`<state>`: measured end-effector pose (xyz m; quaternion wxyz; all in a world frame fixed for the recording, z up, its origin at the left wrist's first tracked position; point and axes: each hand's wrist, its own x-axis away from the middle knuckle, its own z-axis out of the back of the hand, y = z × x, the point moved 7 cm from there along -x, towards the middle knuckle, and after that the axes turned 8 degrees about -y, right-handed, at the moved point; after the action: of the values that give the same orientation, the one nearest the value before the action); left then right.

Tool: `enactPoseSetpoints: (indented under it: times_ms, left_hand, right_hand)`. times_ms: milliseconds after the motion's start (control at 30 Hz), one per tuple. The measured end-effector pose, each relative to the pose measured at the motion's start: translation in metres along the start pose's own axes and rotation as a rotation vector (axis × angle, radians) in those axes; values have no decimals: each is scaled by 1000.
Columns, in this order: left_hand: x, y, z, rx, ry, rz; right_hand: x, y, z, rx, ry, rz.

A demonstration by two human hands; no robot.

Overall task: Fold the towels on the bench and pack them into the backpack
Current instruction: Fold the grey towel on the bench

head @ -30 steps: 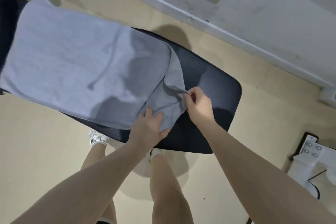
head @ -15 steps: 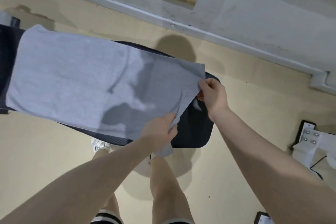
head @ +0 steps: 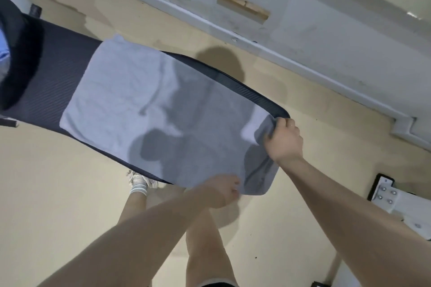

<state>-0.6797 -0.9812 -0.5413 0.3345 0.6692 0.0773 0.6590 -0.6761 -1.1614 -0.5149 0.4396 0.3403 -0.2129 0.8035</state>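
Note:
A light grey towel (head: 130, 100) lies spread flat along the dark padded bench (head: 53, 72), covering its right end. My right hand (head: 283, 140) grips the towel's far right corner at the bench's end. My left hand (head: 221, 190) pinches the near right corner, which hangs over the bench's front edge. At the far left edge a dark object with a blue patch (head: 9, 53), possibly the backpack, rests on the bench, mostly cut off.
Beige floor surrounds the bench. A white wall with a baseboard (head: 279, 53) runs behind it. A white metal bracket with bolts (head: 389, 196) stands on the floor at the right. My legs and a white shoe (head: 140, 182) are below the bench's front edge.
Both hands have pulled the towel's right end out to the right, unfolding the bunched corner. The towel now lies flat over the bench's right end.

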Motion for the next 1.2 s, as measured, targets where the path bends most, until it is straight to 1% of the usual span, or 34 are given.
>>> enactPoseSetpoints:
  times_ms: [133,267,333,500,600,667,733,800,867,933,1000,1033,1067,1100,1133,1200]
  left_hand:
    - [40,-85,75,172,225,142]
    - [106,-176,150,337,590,296]
    - [129,-211,175,323,696,317]
    - [159,-268,230,203,854,387]
    - [160,-299,249,47,876,533]
    - [155,-309,256,-119,827,611]
    - [140,-318,250,-74,710,592]
    - [132,-319,246,-45,713,588]
    - [131,-319,245,-44,729,589]
    - [134,-321,244,41,733,543]
    - [140,-323,245,168,787,440]
    - [144,-324,245,253,802,359]
    - [147,-324,244,335,800,282]
    - [149,-325,240,403,777,217]
    - [152,-327,238,443,757,189]
    - [162,-331,238,448,738,177]
  right_hand:
    - [9,-91,-5,99,-53,254]
    - [8,-192,-10,74,-46,405]
    - [9,-241,-16,86,-67,491]
    - [3,-349,-33,171,-43,685]
    - [-2,-404,-52,284,-53,773]
    - [-6,-432,-62,357,-38,798]
    - [-9,-453,-73,417,-45,803]
    - [-11,-467,-85,446,-70,835]
    - [-6,-476,-97,455,-113,956]
    - [-1,-480,-109,466,-165,1080]
    - [5,-483,-117,606,-155,1185]
    - [7,-484,-120,671,-147,1219]
    - [7,-486,-120,731,-155,1221]
    - [8,-487,-116,802,-181,1182]
    - [4,-487,-113,860,-191,1132]
    - [-8,-485,-95,905,-160,1004]
